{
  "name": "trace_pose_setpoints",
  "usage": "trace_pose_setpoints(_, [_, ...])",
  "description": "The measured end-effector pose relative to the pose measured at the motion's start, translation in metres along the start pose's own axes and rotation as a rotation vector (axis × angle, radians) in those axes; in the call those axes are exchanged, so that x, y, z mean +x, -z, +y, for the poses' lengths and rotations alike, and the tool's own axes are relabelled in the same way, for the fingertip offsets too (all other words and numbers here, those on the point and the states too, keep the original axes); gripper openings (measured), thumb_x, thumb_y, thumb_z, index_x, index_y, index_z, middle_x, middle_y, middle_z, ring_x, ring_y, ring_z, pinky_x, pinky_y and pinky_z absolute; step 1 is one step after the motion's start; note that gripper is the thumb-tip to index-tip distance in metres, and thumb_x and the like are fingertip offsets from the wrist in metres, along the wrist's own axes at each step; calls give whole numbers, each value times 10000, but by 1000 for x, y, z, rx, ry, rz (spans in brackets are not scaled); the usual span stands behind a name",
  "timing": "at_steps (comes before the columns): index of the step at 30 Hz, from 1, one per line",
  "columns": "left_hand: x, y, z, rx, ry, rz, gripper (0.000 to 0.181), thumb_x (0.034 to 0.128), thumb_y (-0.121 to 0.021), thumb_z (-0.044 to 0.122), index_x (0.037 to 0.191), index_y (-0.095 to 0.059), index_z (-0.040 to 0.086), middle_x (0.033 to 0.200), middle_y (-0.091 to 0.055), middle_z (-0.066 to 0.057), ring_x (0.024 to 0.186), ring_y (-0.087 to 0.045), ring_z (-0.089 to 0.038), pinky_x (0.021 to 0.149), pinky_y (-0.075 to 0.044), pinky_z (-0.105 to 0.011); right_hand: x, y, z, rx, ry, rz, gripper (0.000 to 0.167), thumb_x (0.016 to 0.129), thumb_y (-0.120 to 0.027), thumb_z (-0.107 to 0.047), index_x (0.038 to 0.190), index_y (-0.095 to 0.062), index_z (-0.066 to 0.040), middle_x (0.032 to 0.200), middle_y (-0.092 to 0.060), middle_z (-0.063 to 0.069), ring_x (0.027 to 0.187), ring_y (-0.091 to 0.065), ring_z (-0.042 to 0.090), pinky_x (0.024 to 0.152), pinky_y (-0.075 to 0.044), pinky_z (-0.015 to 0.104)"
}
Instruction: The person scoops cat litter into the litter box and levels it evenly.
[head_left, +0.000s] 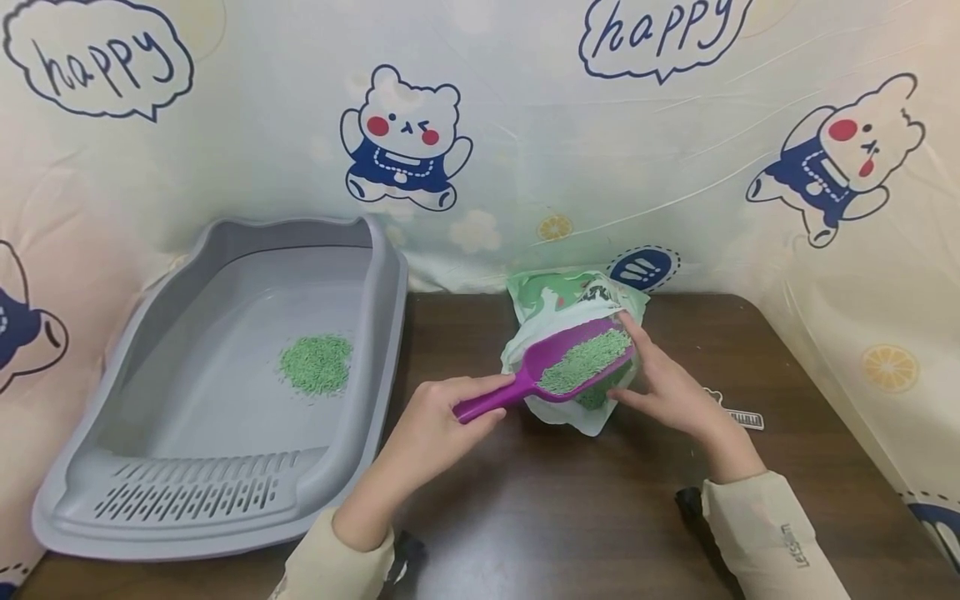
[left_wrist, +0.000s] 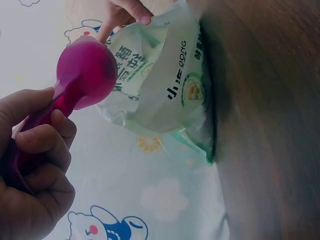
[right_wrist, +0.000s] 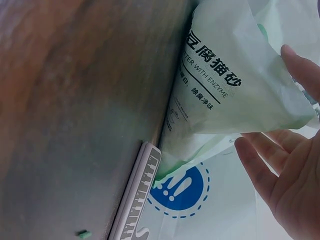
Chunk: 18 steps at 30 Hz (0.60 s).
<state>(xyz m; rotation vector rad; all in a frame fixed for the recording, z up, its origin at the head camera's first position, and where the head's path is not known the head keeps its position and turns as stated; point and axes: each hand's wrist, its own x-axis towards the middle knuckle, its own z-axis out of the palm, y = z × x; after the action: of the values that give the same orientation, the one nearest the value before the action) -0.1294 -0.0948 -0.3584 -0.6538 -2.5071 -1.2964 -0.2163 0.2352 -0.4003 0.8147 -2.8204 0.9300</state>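
My left hand (head_left: 431,429) grips the handle of a purple scoop (head_left: 528,379), which is loaded with green cat litter pellets (head_left: 585,362). The scoop is over the mouth of an opened pale green and white cat litter bag (head_left: 555,317); more pellets show inside. In the left wrist view my fingers curl round the handle of the scoop (left_wrist: 87,75). At the bag's right side, my right hand (head_left: 667,387) touches the rim with fairly straight fingers. The right wrist view has the thumb and fingers (right_wrist: 257,162) on either side of the bag (right_wrist: 225,75).
On the left stands a grey litter box (head_left: 390,333) with a slotted front ledge and a small green pellet pile (head_left: 317,364) inside. A slim white strip with piano-key marks (head_left: 746,418) lies right of the bag on the brown table (head_left: 525,517). A printed cloth (head_left: 517,150) hangs behind.
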Motion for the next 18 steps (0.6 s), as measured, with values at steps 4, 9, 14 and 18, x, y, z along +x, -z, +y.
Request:
trace_pose_setpoints(4, [-2,3,1,7,8,10,391,811,-812,120,1185,-748,212,1001,-769,-8,678,-565,-78,546,-462,-207,0,0,0,-4,6,1,1172,806,-818,-123,1597,33,-276,1551,-336,225,1376,-410,437,1070,-372,642])
trace_pose_setpoints(9, [-6,9,2,13,14,25,395,809,-815,124,1185,-747,221,1027,-769,1,725,-611,-79,590,-493,-210,1,1,0,-11,9,4,1152,814,-814,-132,1599,20,-258,1535,-351,243,1360,-425,446,1065,-375,643])
trace_pose_setpoints(14, [-8,16,4,6,-17,27,394,809,-811,112,1184,-748,216,983,-768,3,668,-566,-77,540,-465,-213,0,1,-1,-17,-7,-1,1143,823,-809,-152,1600,22,-254,1541,-344,260,1361,-428,455,1060,-382,642])
trace_pose_setpoints(18, [-10,21,7,-6,-30,30,395,809,-812,107,1185,-748,207,999,-767,-6,692,-587,-80,552,-489,-217,-1,1,-1,-18,-14,-5,1147,825,-807,-161,1600,33,-256,1549,-334,268,1358,-436,459,1055,-390,638])
